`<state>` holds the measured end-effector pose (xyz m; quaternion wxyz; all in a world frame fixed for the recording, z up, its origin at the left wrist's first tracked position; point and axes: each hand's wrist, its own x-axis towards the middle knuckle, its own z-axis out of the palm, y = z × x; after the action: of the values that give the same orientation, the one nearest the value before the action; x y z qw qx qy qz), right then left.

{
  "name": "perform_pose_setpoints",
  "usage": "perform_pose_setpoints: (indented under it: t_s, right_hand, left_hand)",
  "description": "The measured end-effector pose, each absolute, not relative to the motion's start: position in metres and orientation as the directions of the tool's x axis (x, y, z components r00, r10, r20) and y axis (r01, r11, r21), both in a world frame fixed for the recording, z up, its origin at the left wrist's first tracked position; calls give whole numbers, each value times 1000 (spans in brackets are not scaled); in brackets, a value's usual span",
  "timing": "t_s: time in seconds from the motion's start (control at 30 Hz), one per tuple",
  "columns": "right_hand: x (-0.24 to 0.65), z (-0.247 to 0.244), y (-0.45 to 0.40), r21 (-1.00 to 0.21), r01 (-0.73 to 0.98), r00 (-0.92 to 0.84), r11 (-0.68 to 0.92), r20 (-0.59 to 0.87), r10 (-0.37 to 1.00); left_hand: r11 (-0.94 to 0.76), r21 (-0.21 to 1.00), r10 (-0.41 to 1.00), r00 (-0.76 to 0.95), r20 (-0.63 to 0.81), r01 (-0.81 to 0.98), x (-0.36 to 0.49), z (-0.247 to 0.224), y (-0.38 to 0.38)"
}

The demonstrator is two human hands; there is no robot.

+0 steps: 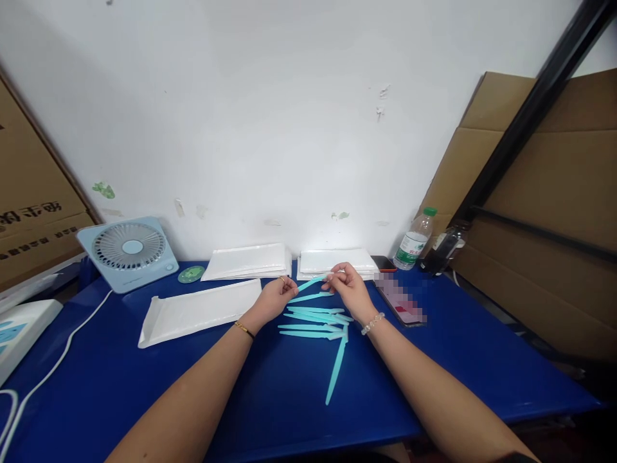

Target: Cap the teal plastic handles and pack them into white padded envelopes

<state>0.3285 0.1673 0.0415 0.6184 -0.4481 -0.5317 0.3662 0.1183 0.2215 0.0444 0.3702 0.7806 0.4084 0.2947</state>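
A turquoise eyebrow razor (311, 283) is held between my two hands, tilted up toward the right. My left hand (274, 298) pinches its handle end. At the other end, the fingers of my right hand (351, 292) close on the head. Just below it another turquoise razor (308, 298) lies near my right fingertips; whether they touch it I cannot tell. Several more razors (313, 328) lie roughly side by side on the blue table, heads to the right. A single razor (336, 372) lies apart, pointing toward me.
White padded mailers (245, 262) and a second stack (332, 259) lie by the wall. One single mailer (202, 310) is left of my hands. A blue fan (130, 251), a phone (400, 299), a water bottle (413, 244) and a dark bottle (443, 251) stand or lie around.
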Motion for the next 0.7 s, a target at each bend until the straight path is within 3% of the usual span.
perform_pose_setpoints:
  t_s: [0.43,0.7]
  right_hand:
    - [340,48,161,-966,30,30,258,259,965]
    - [347,45,161,-963,152,-125,222,204,971]
  left_hand:
    - [-433,803,823,544,167,409,121,46,215]
    - [-477,734,806,574,145,484,120,52,213]
